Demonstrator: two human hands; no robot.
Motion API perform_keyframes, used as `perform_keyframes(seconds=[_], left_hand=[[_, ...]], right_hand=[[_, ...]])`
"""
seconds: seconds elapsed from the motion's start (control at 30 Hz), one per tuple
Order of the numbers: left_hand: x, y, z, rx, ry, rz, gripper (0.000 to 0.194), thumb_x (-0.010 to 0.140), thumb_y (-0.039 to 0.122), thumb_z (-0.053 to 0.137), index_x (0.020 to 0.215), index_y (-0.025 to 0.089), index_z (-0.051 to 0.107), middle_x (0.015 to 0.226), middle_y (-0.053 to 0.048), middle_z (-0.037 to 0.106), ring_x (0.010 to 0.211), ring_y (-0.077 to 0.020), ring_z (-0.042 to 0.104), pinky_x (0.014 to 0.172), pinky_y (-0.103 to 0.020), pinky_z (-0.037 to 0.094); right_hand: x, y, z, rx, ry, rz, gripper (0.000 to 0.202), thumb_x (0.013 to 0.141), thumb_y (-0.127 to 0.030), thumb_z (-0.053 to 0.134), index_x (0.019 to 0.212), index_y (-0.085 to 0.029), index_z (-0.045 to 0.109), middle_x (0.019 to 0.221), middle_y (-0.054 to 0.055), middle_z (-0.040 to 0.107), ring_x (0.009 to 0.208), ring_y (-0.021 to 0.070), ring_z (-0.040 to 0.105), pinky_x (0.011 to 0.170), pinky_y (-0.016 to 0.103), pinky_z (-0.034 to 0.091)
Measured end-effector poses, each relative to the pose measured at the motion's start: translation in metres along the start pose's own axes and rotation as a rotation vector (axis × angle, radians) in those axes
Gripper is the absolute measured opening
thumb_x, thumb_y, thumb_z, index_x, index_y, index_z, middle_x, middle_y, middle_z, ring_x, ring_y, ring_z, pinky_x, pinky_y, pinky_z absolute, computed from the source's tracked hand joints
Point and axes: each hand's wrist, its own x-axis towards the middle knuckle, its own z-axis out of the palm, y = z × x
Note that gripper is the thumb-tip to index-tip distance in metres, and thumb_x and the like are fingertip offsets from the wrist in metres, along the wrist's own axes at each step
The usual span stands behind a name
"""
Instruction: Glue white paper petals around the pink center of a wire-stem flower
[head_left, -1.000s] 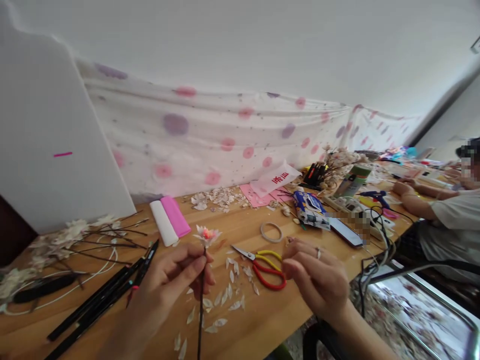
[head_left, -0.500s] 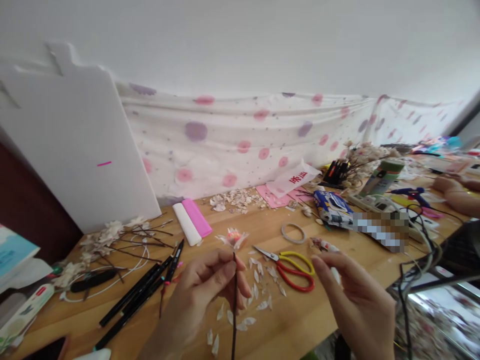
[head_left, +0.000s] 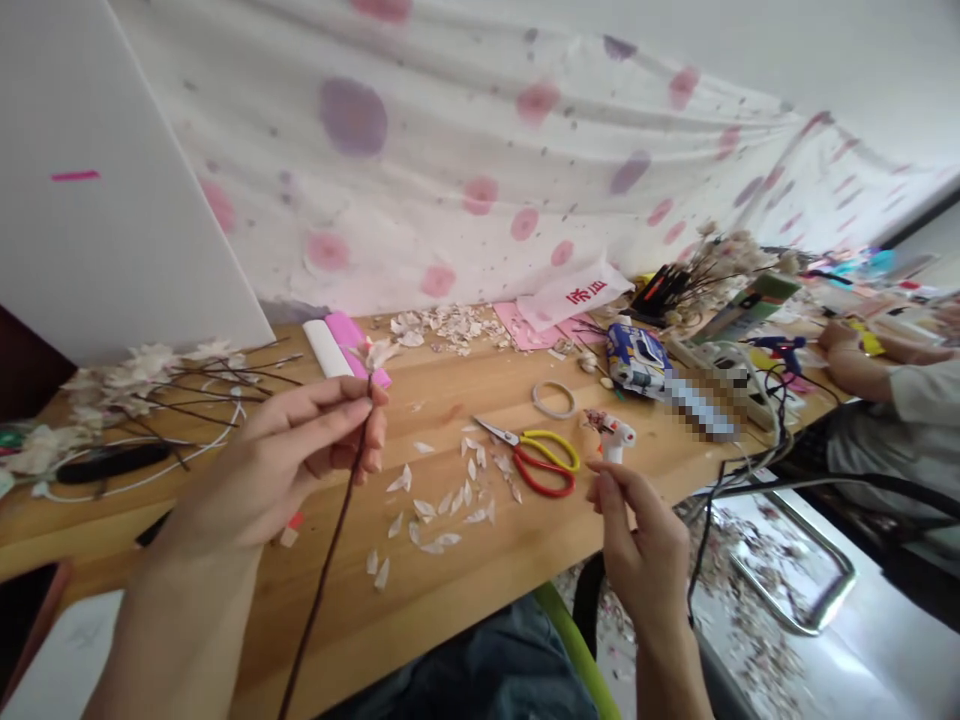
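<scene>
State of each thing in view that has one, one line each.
Left hand: closed, pinching stem
Right hand: fingers bent, grip unclear
Flower: open, atop tilted stem
Scissors: lying flat, blades look closed
Loose petals: scattered
Ring: lying flat
White board: standing
Patterned sheet: hanging, creased

L fingers (head_left: 345,417) gripping flower stem (head_left: 335,540), scissors (head_left: 540,474) – nr petals (head_left: 424,511)

Single view: head-worn cam, pitched forward and down across the table (head_left: 510,560). Left hand (head_left: 292,435) at 8-9 o'clock, right hand (head_left: 641,530) at 4, both close to lens. Dark-clothed lap (head_left: 480,670) at 6, just below. Patterned cloth (head_left: 435,120) at 12, past the tabletop. Co-worker (head_left: 915,410) at 3, farther off. Table's near edge runs 7 to 3.
</scene>
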Motion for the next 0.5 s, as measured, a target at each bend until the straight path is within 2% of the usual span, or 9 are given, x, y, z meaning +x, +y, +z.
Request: perform_keyframes(seconds=[0.13, 0.33, 0.5], left_hand=[[0.0, 0.0, -0.014, 0.062, 0.023, 0.029, 0.013, 0.083, 0.008, 0.066, 0.087, 0.014, 0.076, 0.066, -0.003, 0.071, 0.054, -0.0109, 0.066, 0.051, -0.015, 0.056], [-0.002, -0.001, -0.03, 0.112, 0.003, 0.087, 0.013, 0.089, 0.015, 0.066, 0.091, 0.02, 0.077, 0.066, 0.0, 0.07, 0.058, -0.0095, 0.067, 0.054, -0.011, 0.056], [-0.001, -0.002, -0.028, 0.159, -0.04, 0.108, 0.01, 0.088, 0.02, 0.069, 0.092, 0.023, 0.077, 0.067, 0.001, 0.07, 0.058, -0.0095, 0.066, 0.054, -0.012, 0.056]], right_hand=[[0.002, 0.008, 0.012, -0.029, -0.172, -0.036, 0.024, 0.102, -0.028, 0.048, 0.108, -0.023, 0.071, 0.092, 0.006, 0.07, 0.086, 0.0214, 0.068, 0.078, 0.031, 0.052], [-0.006, 0.023, 0.04, -0.051, -0.357, -0.023, 0.016, 0.095, -0.026, 0.057, 0.098, -0.021, 0.072, 0.094, 0.009, 0.072, 0.073, 0.0213, 0.068, 0.069, 0.033, 0.053], [-0.003, 0.02, 0.071, -0.04, -0.507, -0.048, 0.014, 0.094, -0.018, 0.059, 0.087, -0.021, 0.071, 0.086, 0.006, 0.071, 0.074, 0.0209, 0.068, 0.069, 0.031, 0.051]])
